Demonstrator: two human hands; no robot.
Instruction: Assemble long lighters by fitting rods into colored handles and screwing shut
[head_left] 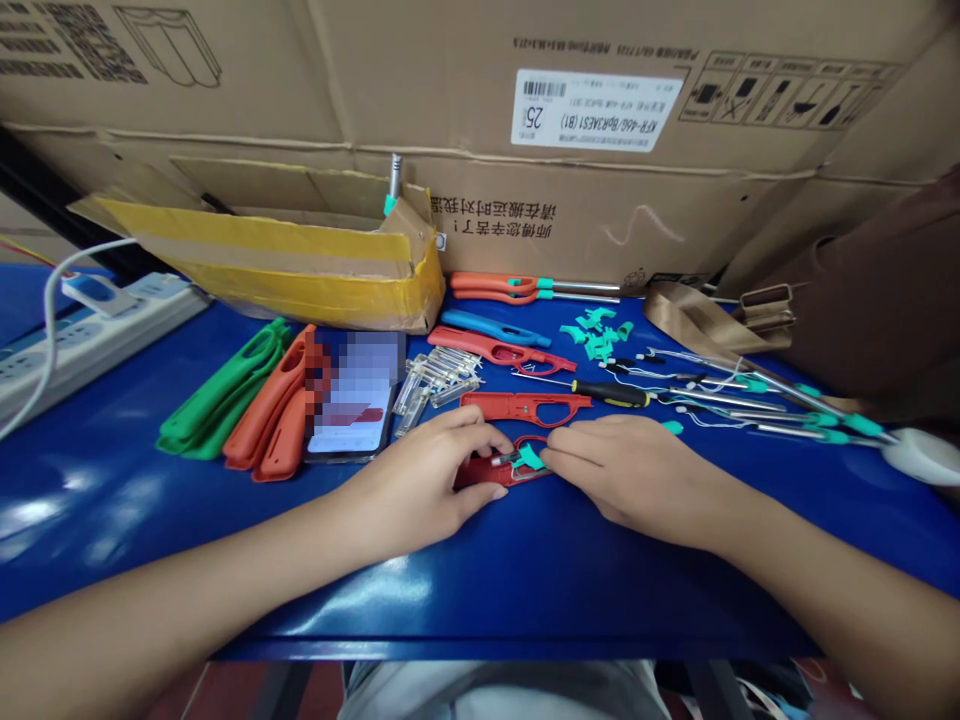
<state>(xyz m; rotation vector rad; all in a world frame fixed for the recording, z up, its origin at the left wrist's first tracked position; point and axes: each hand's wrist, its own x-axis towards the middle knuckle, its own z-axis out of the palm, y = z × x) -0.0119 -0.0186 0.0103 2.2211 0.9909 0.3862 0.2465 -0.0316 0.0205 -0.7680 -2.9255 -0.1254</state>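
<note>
Between my hands lies a red lighter casing half [480,472], hollow side up, near the middle of the table. A teal trigger [530,458] and a small black igniter piece [504,459] with thin wire sit in it. My left hand [442,465] is closed around the casing's left end, index finger and thumb on either edge. My right hand [622,465] has its fingers pressed together at the casing's right end, beside the trigger; its fingertips are partly hidden. Just behind lies another red casing half [517,406]. A yellow-and-black screwdriver [611,392] rests beyond it.
Clear fuel tanks [442,375], teal triggers [600,335] and metal lighter tubes [787,418] lie around. Green casings [225,390], orange casings [277,410] and a phone [349,440] are at left. Behind stand a yellow-taped box [300,295], finished-looking orange lighters [495,287] and a power strip [97,330].
</note>
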